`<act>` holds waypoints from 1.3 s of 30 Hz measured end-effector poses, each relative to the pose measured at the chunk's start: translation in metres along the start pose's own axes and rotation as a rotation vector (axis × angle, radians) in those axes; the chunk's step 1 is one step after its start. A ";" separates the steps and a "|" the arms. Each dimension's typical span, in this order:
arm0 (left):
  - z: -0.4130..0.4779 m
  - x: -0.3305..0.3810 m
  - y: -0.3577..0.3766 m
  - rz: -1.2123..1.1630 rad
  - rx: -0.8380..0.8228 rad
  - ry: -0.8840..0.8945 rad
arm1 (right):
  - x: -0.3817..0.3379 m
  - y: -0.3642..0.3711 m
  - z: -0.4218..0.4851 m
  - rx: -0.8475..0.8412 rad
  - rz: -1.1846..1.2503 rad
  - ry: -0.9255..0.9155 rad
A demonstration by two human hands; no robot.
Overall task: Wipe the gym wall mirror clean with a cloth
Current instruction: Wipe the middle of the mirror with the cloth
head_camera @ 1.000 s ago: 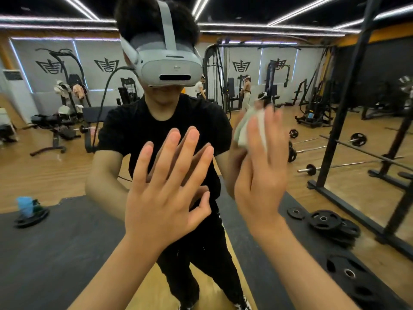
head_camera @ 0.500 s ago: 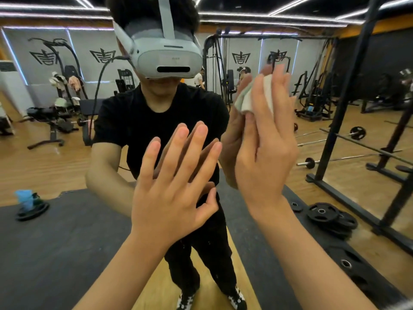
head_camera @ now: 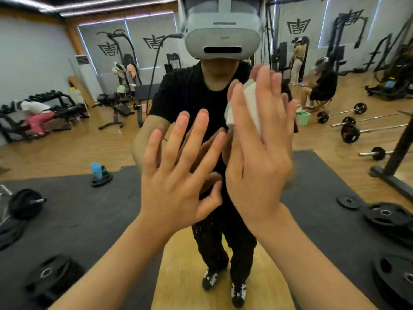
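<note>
Cloth (head_camera: 249, 102) mostly hidden behind right hand (head_camera: 259, 168)

white cloth (head_camera: 251, 104), pale grey headset (head_camera: 223, 34), plain black shirt (head_camera: 185, 92). dark grey mat (head_camera: 78, 211) beside honey-brown wood floor (head_camera: 192, 276). green bucket (head_camera: 304, 118), blue cup (head_camera: 95, 170).

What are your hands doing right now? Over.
Left hand open, flat on mirror. Right hand pressing cloth to mirror, fingers straight. Nothing in the way.
</note>
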State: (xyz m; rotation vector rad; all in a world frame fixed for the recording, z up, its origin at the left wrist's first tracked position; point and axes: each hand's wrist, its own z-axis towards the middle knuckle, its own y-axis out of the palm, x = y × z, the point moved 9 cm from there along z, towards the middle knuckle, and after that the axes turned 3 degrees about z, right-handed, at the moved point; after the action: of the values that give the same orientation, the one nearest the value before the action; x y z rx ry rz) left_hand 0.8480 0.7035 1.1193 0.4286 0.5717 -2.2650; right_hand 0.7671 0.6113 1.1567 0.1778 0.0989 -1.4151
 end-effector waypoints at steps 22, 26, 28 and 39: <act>-0.142 -0.244 -0.047 0.018 -0.094 -0.115 | -0.031 0.021 -0.052 0.242 -0.178 0.246; -0.161 -0.253 -0.035 -0.030 -0.138 -0.134 | -0.067 0.060 -0.131 0.127 -0.176 0.313; -0.167 -0.251 -0.029 -0.023 -0.134 -0.127 | -0.075 0.072 -0.137 0.066 -0.188 0.296; -0.176 -0.251 -0.019 0.084 0.076 -0.150 | -0.083 0.083 -0.057 0.069 -0.233 0.096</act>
State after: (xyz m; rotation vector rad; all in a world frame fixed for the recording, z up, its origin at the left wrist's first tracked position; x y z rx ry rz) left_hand 1.0237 0.9545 1.0919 0.3110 0.3859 -2.2208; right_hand 0.8384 0.7148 1.1207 0.2989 0.1545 -1.6429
